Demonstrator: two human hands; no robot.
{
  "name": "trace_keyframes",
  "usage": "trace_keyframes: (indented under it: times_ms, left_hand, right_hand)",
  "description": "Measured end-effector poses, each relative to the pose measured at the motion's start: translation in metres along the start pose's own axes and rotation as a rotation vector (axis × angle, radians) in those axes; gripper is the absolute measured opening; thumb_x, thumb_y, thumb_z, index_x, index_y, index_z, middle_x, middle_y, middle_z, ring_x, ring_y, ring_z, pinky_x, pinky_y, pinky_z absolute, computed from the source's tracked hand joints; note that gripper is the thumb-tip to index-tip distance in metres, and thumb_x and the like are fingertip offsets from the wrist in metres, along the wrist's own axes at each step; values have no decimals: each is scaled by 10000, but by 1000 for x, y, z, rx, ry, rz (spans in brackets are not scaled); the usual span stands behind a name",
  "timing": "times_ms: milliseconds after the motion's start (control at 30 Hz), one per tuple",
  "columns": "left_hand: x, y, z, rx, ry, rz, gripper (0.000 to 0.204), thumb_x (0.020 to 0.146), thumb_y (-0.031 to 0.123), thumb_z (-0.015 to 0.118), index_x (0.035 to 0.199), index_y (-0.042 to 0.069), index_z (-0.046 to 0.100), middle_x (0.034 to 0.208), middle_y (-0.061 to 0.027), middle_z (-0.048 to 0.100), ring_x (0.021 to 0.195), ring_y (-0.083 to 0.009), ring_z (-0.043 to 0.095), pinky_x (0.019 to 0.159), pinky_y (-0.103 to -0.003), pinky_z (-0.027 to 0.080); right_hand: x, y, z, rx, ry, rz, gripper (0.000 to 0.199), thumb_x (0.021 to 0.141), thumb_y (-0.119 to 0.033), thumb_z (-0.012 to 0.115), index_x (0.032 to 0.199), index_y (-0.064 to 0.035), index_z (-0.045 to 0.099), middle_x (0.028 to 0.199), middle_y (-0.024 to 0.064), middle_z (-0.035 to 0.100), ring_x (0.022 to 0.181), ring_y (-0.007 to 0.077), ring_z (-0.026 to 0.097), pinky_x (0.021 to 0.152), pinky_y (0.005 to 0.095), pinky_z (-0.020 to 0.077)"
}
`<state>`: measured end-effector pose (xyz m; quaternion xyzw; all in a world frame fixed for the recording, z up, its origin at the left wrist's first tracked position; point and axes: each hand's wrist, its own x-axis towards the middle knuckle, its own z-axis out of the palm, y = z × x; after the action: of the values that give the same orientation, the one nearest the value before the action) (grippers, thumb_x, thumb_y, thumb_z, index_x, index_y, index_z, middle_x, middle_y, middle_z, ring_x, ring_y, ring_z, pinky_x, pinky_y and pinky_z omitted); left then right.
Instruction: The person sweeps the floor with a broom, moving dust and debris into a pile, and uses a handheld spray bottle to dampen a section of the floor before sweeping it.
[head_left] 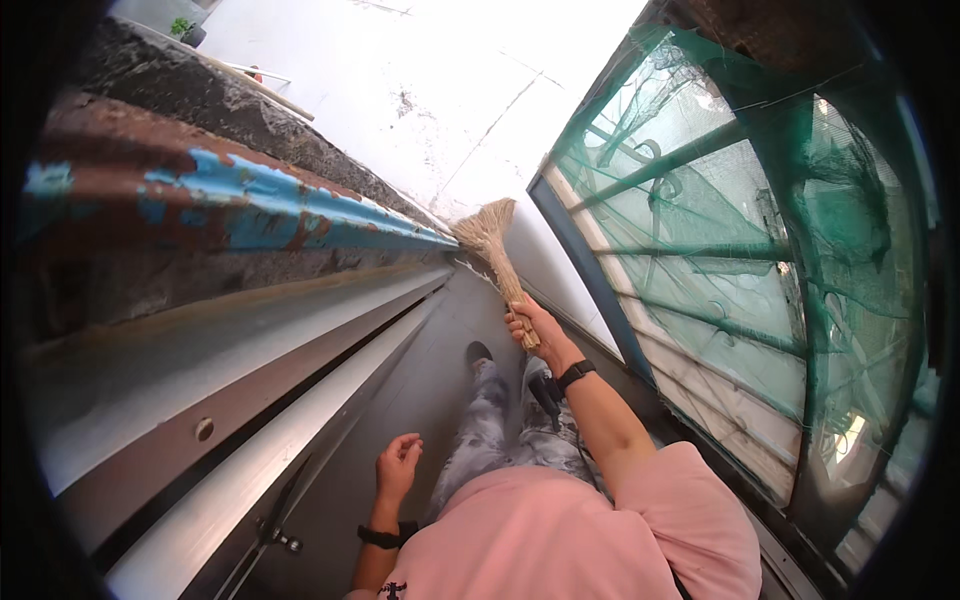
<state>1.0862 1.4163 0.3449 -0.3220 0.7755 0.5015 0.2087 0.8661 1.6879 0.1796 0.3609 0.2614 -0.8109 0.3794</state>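
Note:
My right hand [537,330] is closed around the short bound handle of a straw hand broom [505,262]. The broom slants forward and away from me, its fanned bristles beside the far end of the peeling blue rail. Low on the left, my left hand [398,464] hangs beside my leg, between me and the metal ledge. Its fingers are loosely bent and somewhat apart, and nothing shows in them. Both wrists wear dark bands.
Along my left runs a rusty rail with flaking blue paint [270,205], above metal ledges [250,340]. On the right stands a barred window frame with green netting [690,250]. Grey floor [400,380] lies underfoot, and a pale, cracked surface [400,100] spreads ahead.

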Motion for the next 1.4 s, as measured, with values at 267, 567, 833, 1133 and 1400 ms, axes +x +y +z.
trace_keyframes:
  times_ms: [267,567,833,1133,1400]
  left_hand:
    - [5,13,-29,186,-25,226,231,881,149,613,1063,12,648,930,-104,708,827,-177,674,751,-300,526]
    - [-51,-51,-39,281,48,295,252,847,209,653,1016,25,677,878,-112,708,793,-212,686,729,-343,534]
    - [-78,-130,-71,351,246,454,215,835,205,676,820,-6,635,730,-94,682,678,-178,667,644,-312,516]
    - [-110,-136,-153,-145,551,458,203,855,124,662,1010,19,582,959,-68,640,809,-148,611,735,-306,509]
    - [-109,-103,-279,-244,1144,976,330,961,156,531,1270,52,474,1381,-108,439,1230,-236,472,925,-337,465]
  right_hand:
    - [-124,51,-32,-407,226,-188,792,817,-51,589,1501,-159,205,787,65,553,539,131,500,465,282,428]
    - [-210,133,-103,-987,129,-57,805,766,-124,732,1464,-81,331,765,58,615,602,124,576,543,265,478]
    - [-261,205,-160,-1223,284,-259,761,702,-238,756,1378,-57,458,967,97,638,806,177,614,722,304,509]
    - [-299,259,-169,-1099,346,-262,517,765,-112,715,1241,-47,526,816,51,591,603,117,544,516,276,454]
    - [-326,343,-132,-1045,373,-253,634,753,-49,670,1348,-5,455,820,36,610,573,110,533,494,254,430]
